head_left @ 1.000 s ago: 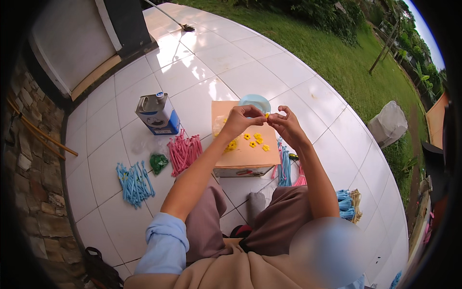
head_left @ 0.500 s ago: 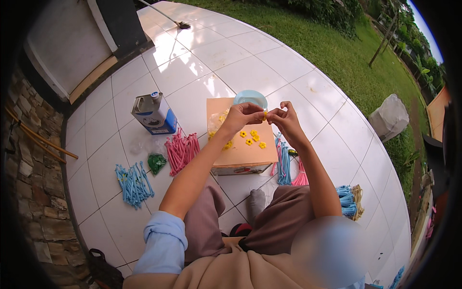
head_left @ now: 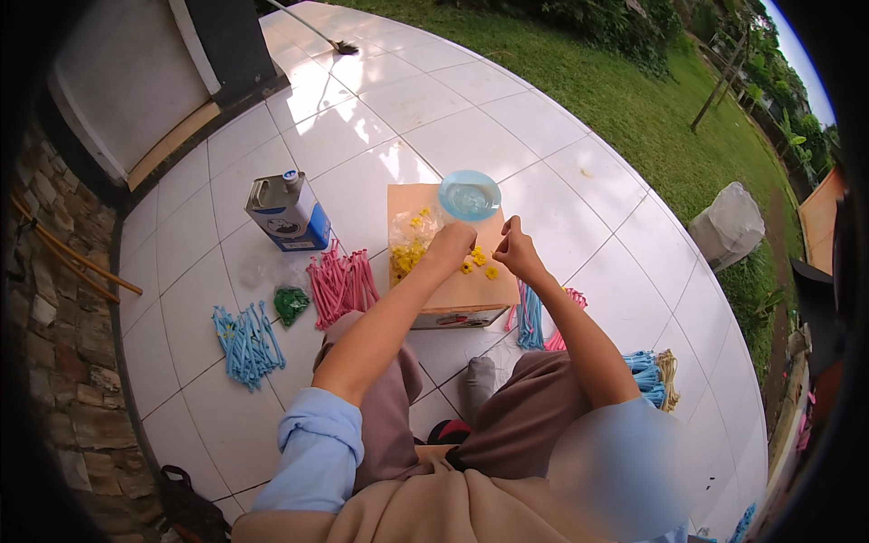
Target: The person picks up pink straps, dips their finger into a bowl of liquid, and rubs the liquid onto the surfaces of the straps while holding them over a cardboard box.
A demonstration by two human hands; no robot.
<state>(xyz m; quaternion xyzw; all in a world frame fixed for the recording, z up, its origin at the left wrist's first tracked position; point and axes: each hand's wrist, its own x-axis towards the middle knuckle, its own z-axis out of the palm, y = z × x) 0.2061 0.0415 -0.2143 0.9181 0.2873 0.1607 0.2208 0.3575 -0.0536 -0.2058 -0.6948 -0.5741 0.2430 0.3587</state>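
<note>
Just above a cardboard-topped box (head_left: 457,292), my left hand (head_left: 453,244) curls downward beside small yellow flower pieces (head_left: 491,271). Its fingertips are mostly hidden, so what they grip cannot be made out. My right hand (head_left: 518,251) is a short way to the right, over the box's right side, thumb and finger pinched together; anything between them is too small to name. A clear plastic bag (head_left: 425,221) with more yellow flowers lies at the box's left. On the far edge sits a light-blue bowl (head_left: 470,195).
Left of the box are a blue-and-white metal can (head_left: 291,213), pink stems (head_left: 342,288), a green packet (head_left: 291,306) and light-blue stems (head_left: 247,346). More blue stems (head_left: 530,321) stand to its right, and bundled stems (head_left: 650,376) lie by my right elbow.
My hands were together over the bowl's near edge, pinching a yellow flower piece. They have come apart and lower; the left moved toward the flowers on the box, uncovering the bowl.
</note>
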